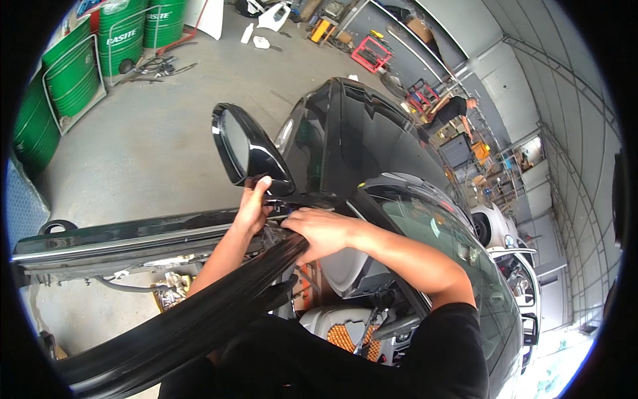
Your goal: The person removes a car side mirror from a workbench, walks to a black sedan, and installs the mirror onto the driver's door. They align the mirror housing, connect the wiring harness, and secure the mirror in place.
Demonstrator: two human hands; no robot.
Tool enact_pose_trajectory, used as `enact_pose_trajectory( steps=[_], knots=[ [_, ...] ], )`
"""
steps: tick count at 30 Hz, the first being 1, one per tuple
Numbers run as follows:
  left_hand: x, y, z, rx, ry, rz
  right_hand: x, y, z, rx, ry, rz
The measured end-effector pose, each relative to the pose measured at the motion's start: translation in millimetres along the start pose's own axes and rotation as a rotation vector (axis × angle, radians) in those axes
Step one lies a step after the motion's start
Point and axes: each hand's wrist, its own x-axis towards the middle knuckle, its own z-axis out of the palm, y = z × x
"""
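A black side mirror (269,159) stands at the front corner of an open black car door (133,229). At the mirror's foot is my left hand (251,207), closed on its lower edge with the thumb up against the housing. Just to the right, my right hand (322,231) is closed, fingers bent in at the door's front corner. Those fingertips meet dark small parts close to the left fingers; what they hold I cannot make out. A broad glossy black strip (193,319), apparently the door's window frame, runs from beneath my right hand to the lower left.
The car's hood (379,133) and windshield (432,229) lie ahead and right. Beside me inside are a grey seat and an orange beaded cover (352,338). Green drums (123,40) stand far left. A person (455,113) works at the far right near a white car (490,223).
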Motion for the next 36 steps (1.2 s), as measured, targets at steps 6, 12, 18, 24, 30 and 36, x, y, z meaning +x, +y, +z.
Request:
enact_pose_trajectory(
  steps=[6,12,18,24,30,36],
  knots=[
    [1.5,-4.5,1.1,-0.054,-0.025,0.004,-0.9,6.4,8.5,-0.026,0.155,-0.027],
    [0.3,-7.7,6.4,-0.085,0.000,0.030,-7.3,3.0,31.8,-0.004,0.284,0.032],
    [-1.5,-2.0,4.5,-0.070,-0.016,0.005,-5.4,1.1,22.8,0.007,0.210,0.050],
    [-4.0,-3.3,4.5,-0.080,-0.014,0.003,0.0,2.0,12.7,0.075,0.101,0.092],
    [-7.4,-2.1,8.1,-0.061,-0.017,-0.008,2.8,8.1,14.7,0.089,0.115,0.047],
    [-1.8,-5.3,3.8,-0.067,-0.038,0.020,5.2,11.4,5.8,0.090,0.022,0.080]
  ],
)
